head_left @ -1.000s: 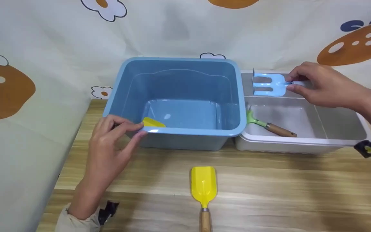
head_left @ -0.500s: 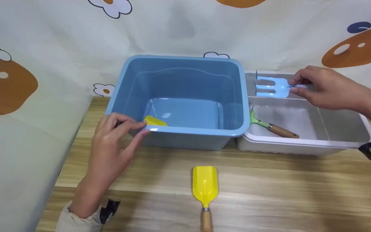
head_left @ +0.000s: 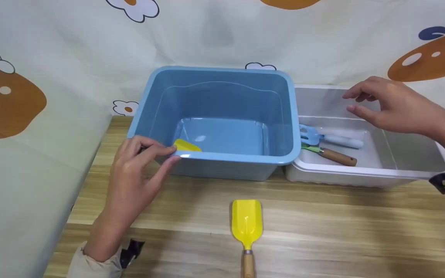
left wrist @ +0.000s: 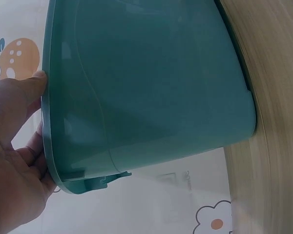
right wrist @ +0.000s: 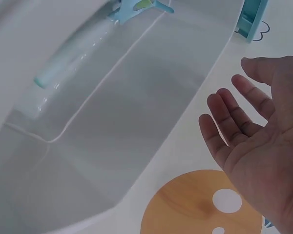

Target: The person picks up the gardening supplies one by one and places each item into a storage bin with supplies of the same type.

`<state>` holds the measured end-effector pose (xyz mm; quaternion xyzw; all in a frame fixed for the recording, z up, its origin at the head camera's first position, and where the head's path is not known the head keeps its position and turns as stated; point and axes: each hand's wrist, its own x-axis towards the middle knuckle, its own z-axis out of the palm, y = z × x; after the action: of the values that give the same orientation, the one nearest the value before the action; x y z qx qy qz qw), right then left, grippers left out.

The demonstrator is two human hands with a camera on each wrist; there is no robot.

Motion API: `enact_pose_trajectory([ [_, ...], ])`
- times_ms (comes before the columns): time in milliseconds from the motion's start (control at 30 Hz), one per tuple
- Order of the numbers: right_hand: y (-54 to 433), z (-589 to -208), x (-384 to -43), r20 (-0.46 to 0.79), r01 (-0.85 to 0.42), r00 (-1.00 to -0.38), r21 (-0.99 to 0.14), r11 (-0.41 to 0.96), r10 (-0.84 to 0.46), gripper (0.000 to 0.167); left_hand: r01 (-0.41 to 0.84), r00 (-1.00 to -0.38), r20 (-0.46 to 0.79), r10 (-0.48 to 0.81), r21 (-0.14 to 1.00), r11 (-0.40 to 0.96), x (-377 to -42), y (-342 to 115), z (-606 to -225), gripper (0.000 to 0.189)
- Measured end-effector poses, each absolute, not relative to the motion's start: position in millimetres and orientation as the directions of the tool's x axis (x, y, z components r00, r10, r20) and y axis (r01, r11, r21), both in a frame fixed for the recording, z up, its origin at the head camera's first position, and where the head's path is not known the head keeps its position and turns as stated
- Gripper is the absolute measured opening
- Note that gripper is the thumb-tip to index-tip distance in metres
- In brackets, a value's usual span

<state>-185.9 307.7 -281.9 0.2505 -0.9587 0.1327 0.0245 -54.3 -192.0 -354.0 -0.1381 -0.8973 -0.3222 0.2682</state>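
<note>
My left hand (head_left: 135, 170) grips the near-left rim of a blue plastic tub (head_left: 222, 157); in the left wrist view the thumb and fingers (left wrist: 36, 83) meet at that rim. A yellow piece (head_left: 187, 145) shows inside the tub beside my fingertips, mostly hidden by the near wall. Over the back of a white plastic bin (head_left: 365, 173) hovers my right hand (head_left: 396, 104), fingers loosely bent and holding nothing. Below it in the bin lie a light blue hand fork (head_left: 342, 141) and a green tool with a wooden handle (head_left: 338, 156), their heads partly hidden behind the tub's rim.
A yellow hand shovel (head_left: 247, 222) with a wooden handle lies on the wood-grain table (head_left: 323, 231) in front of the tub. The tub and bin stand side by side against a patterned cloth (head_left: 191, 34), which also runs along the left.
My right hand has let go of the light blue fork, which has dropped into the white bin beside the green tool. My left hand stays on the tub's rim.
</note>
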Motion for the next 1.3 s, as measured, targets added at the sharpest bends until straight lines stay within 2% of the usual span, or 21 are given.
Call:
enact_pose_trajectory([
  [633, 307, -286, -169, 0.002, -0.418, -0.902, -0.255, 0.872, -0.432, 0.030, 0.382, -0.846, 0.529, 0.067, 0.513, 0.769, -54, -195, -354, 0.024],
  [1067, 315, -297, -151, 0.108, -0.422, -0.906, -0.284, 0.861, -0.409, 0.024, 0.429, -0.806, 0.588, 0.070, 0.498, 0.754, -55, -199, -357, 0.024],
  [1300, 322, -303, -124, 0.230, -0.373, -0.924, -0.366, 0.853, -0.305, 0.025, 0.397, -0.835, 0.546, 0.070, 0.511, 0.762, -55, -196, -356, 0.025],
])
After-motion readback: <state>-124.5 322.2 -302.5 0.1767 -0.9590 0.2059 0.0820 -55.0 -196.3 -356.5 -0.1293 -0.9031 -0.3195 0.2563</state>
